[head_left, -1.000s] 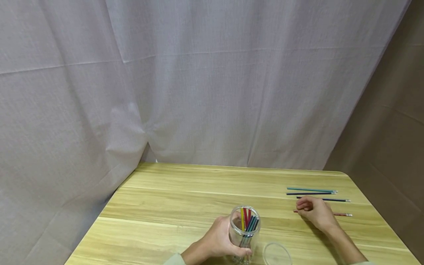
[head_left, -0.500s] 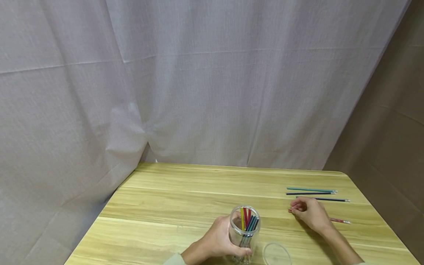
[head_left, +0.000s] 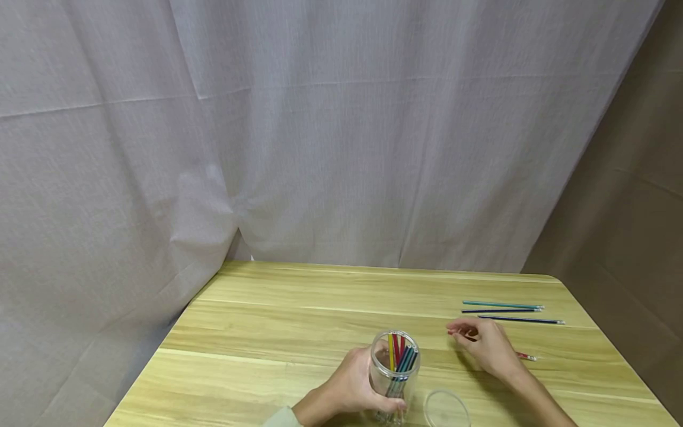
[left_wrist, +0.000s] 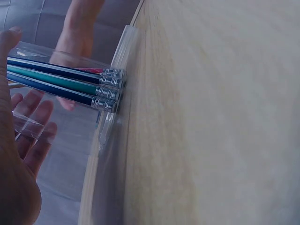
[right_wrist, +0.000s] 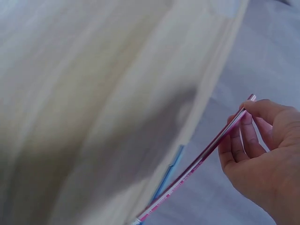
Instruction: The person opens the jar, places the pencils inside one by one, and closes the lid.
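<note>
My left hand [head_left: 349,382] grips a clear cylindrical jar [head_left: 407,391], which stands upright near the table's front. Yellow, red and dark-and-teal pencils [head_left: 404,359] lean inside it; in the left wrist view several metal eraser ends [left_wrist: 108,91] sit at its bottom. To the right, my right hand [head_left: 488,350] pinches a red pencil [right_wrist: 187,171] near one end between thumb and fingertips. That pencil's eraser end shows past the hand in the head view, while its middle is hidden. Beside the jar, a round clear lid [head_left: 447,409] lies flat.
Beyond my right hand lie a teal pencil [head_left: 501,305] and two dark blue pencils [head_left: 496,311], roughly side by side on the wooden table [head_left: 277,332]. A grey curtain [head_left: 341,178] hangs behind the table's far edge.
My right hand has picked up the red pencil and carried it left, toward the jar. The left hand and jar have stayed in place.
</note>
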`<state>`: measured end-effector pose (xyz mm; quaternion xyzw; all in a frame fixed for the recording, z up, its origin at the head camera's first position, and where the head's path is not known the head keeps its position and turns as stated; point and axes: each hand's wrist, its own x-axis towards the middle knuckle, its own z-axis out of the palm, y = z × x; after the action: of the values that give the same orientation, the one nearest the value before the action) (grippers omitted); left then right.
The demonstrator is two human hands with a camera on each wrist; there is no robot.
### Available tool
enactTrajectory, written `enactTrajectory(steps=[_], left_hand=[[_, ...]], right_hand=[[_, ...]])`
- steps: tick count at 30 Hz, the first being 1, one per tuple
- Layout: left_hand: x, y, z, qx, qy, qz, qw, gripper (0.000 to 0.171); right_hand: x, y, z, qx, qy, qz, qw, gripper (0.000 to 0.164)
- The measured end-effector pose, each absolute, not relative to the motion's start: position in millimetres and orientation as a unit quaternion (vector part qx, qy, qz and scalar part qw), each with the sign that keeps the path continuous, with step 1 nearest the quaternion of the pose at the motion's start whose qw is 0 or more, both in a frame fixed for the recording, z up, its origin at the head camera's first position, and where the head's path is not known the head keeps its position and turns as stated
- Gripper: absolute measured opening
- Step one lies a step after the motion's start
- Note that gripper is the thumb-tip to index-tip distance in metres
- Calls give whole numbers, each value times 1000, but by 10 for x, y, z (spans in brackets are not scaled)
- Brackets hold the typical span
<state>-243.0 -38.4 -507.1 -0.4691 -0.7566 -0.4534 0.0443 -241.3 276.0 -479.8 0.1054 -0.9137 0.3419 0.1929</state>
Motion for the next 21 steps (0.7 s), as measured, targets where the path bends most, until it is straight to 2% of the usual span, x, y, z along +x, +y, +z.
enactTrajectory(steps=[15,21], left_hand=[[-2432,-384,-5083,-470,-756,-453,43,64],[-2428,-388,-5068,-466,-761,-448,48,64]], right_hand=[[-2221,2434,-4272,156,-868,348,318,32],[-2096,2354,-4000,131,-859,372,327,30]])
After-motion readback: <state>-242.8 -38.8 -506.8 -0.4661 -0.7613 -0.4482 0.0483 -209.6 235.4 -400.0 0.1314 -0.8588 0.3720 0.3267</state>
